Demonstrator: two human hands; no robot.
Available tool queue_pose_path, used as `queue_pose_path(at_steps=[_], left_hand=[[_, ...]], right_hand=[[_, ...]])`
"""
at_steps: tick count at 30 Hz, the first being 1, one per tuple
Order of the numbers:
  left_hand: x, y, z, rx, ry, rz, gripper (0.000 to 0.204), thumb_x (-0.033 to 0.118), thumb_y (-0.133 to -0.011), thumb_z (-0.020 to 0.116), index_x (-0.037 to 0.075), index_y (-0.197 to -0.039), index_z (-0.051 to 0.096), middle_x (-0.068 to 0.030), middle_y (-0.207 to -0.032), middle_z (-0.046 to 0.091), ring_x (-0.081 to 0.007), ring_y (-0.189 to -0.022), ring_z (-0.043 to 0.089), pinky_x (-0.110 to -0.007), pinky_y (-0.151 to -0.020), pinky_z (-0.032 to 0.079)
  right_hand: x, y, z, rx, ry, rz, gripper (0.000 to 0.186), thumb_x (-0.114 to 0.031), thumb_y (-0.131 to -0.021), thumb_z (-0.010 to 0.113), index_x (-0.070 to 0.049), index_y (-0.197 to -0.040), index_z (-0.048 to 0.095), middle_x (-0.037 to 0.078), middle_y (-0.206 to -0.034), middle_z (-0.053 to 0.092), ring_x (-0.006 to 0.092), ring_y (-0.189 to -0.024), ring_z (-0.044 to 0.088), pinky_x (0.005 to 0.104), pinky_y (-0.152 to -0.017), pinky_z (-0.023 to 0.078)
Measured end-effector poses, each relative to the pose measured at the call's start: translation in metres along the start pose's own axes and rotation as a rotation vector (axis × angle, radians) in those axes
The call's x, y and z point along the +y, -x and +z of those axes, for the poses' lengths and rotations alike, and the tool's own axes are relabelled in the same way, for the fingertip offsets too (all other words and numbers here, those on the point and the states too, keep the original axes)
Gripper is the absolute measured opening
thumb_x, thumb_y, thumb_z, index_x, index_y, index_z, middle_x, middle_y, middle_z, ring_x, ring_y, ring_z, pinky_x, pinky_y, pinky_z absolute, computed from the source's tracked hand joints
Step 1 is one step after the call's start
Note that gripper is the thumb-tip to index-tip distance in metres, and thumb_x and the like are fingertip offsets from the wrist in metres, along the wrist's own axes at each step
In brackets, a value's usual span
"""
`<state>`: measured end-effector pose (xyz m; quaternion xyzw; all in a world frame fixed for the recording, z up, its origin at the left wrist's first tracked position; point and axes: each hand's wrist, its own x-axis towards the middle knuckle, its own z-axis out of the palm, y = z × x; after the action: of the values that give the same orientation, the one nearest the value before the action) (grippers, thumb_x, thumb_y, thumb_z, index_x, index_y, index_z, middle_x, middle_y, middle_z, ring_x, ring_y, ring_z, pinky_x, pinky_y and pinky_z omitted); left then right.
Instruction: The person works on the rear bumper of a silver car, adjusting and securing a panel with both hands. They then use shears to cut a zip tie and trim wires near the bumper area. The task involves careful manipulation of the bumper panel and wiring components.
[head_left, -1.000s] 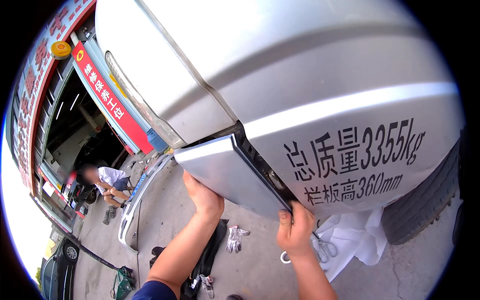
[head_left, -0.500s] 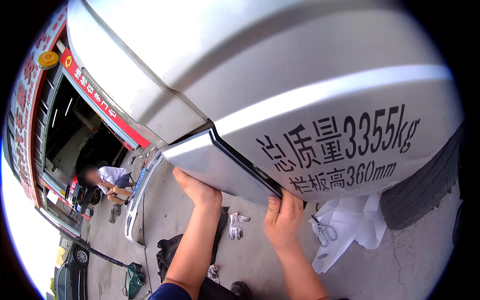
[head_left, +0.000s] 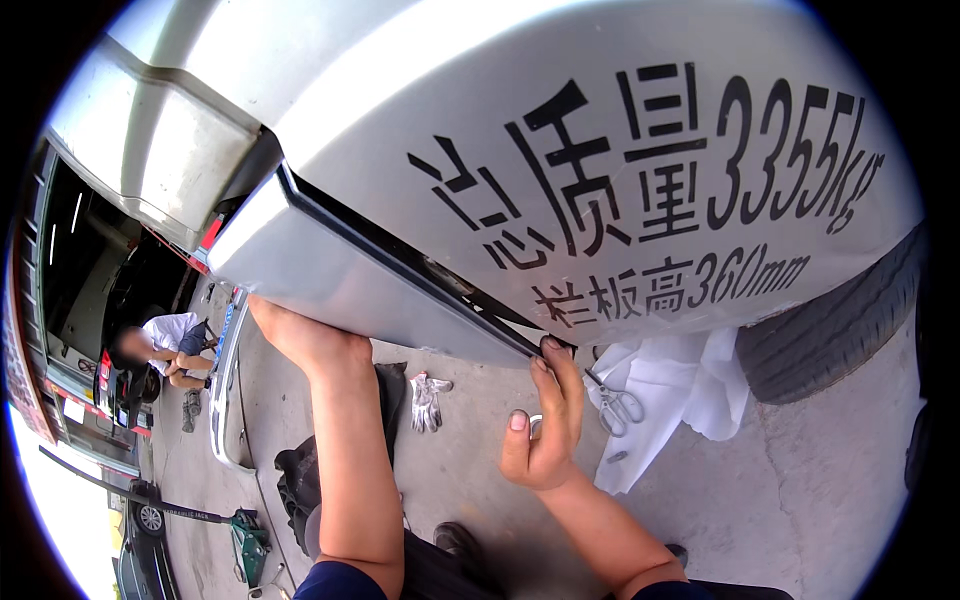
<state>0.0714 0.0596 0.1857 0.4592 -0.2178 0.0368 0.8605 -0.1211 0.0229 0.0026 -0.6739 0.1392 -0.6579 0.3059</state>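
A silver bumper corner panel (head_left: 350, 275) sits against the lower edge of a silver vehicle body (head_left: 370, 100), with a dark gap along their joint. Beneath the panel, my left hand (head_left: 310, 335) holds its lower edge; the fingers are hidden behind it. My right hand (head_left: 548, 430) is at the panel's narrow right end. Its fingers stretch up and the fingertips touch that end, while the thumb stands apart from it. Dark lettering covers the body above.
A tyre (head_left: 840, 315) stands at the right. On the ground lie white sheeting (head_left: 665, 390), scissors (head_left: 615, 408), a work glove (head_left: 428, 402) and a detached silver bumper (head_left: 222, 400). A green floor jack (head_left: 248, 545) is at lower left. Another person (head_left: 172, 345) sits farther off.
The view has come closer to the panel. My right thumb has come off the panel's end and the fingers have straightened. My left hand keeps its hold underneath.
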Motion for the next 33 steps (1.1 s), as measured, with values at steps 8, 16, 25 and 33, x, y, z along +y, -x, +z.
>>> queue_pose_path(at_steps=[8, 16, 25, 33], left_hand=[[0.009, 0.015, 0.018, 0.118, 0.039, 0.007, 0.039, 0.034, -0.110, 0.037, 0.005, -0.118, 0.062, -0.0086, -0.117, 0.069, -0.0206, -0.110, 0.067, -0.039, -0.093, 0.057], [0.007, 0.014, 0.022, 0.125, 0.048, -0.006, 0.038, 0.035, -0.109, 0.035, 0.006, -0.114, 0.059, -0.0083, -0.117, 0.067, -0.0206, -0.111, 0.065, -0.040, -0.094, 0.055], [0.012, 0.021, 0.031, 0.210, 0.023, -0.012, 0.039, 0.040, -0.108, 0.037, 0.007, -0.112, 0.057, -0.0075, -0.118, 0.064, -0.0196, -0.113, 0.060, -0.038, -0.098, 0.051], [0.010, 0.020, 0.018, 0.082, 0.070, -0.050, 0.067, 0.059, -0.110, 0.030, 0.003, -0.133, 0.058, -0.0100, -0.130, 0.064, -0.0215, -0.119, 0.056, -0.037, -0.106, 0.043]], right_hand=[[0.056, 0.042, 0.016, 0.236, -0.778, 0.858, 0.073, -0.059, -0.109, 0.047, -0.007, -0.160, 0.041, 0.013, -0.167, 0.037, 0.0293, -0.152, 0.039, 0.0518, -0.119, 0.036], [0.082, 0.039, 0.047, 0.057, -1.055, 0.625, 0.082, -0.062, -0.106, 0.055, -0.007, -0.162, 0.032, 0.010, -0.163, 0.042, 0.0285, -0.150, 0.041, 0.0534, -0.123, 0.032], [0.072, 0.023, 0.044, 0.085, -1.023, 0.604, 0.083, -0.066, -0.102, 0.058, -0.007, -0.159, 0.043, 0.008, -0.161, 0.049, 0.0277, -0.151, 0.042, 0.0498, -0.125, 0.030], [0.078, 0.029, 0.046, 0.099, -1.008, 0.607, 0.084, -0.068, -0.104, 0.051, -0.009, -0.162, 0.038, 0.008, -0.165, 0.044, 0.0274, -0.153, 0.039, 0.0487, -0.126, 0.028]])
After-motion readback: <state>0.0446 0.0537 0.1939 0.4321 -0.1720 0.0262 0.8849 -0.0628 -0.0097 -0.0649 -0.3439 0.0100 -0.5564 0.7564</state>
